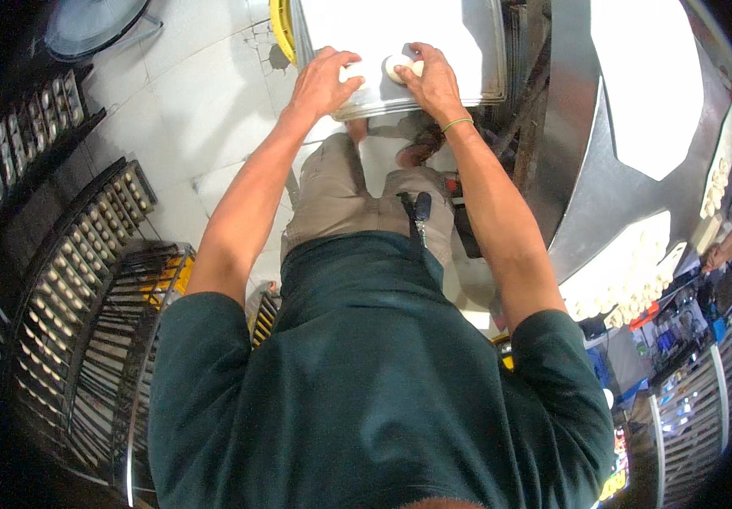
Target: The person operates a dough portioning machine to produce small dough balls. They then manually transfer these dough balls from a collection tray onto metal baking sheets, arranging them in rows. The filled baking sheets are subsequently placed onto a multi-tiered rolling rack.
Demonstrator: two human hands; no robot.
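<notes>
A stack of flat metal trays (379,100) lies in front of me, its top brightly lit and partly washed out. At its near left corner, my left hand (326,83) has its thumb and fingers around a pale dough piece (351,71). My right hand (436,81) curls over two pale lumps to the right of that. The rounder dough ball (395,67) shows at the thumb side, and another dough piece (417,67) sits between thumb and fingers. A thin green band (457,125) circles my right wrist.
Racks on the left hold trays of small dough pieces (95,238). A steel worktable (614,197) stands on the right, with many dough pieces (643,273) along its near side. Another person's hand (716,256) is at the far right. A round-topped object (92,25) stands on the tiled floor.
</notes>
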